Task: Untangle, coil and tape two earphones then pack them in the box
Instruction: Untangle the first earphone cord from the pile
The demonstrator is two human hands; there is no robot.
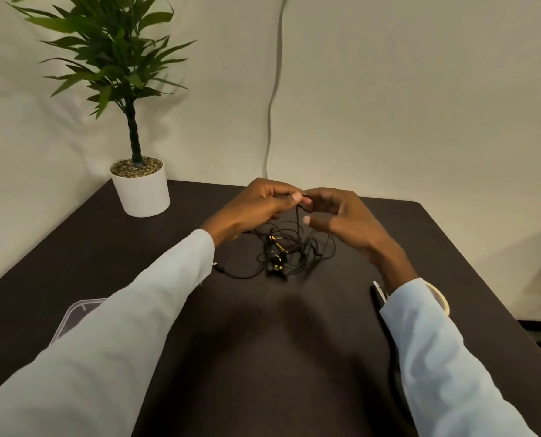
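Observation:
A tangle of black earphone cables (289, 250) with yellow-marked parts lies on the dark table (262, 342) at its middle. One plug end trails out to the left. Above the tangle my left hand (256, 206) pinches a strand of the cable between thumb and fingers. My right hand (341, 219) meets it fingertip to fingertip and pinches the same strand, its other fingers curled. The strand runs down from the fingers into the pile. A clear plastic box (73, 316) sits at the left table edge, mostly hidden by my left sleeve.
A roll of tape (439, 298) lies at the right, partly under my right sleeve, with a dark pen-like object (378, 294) beside it. A potted plant (139, 184) stands at the far left corner. A grey cable (275, 89) runs down the wall.

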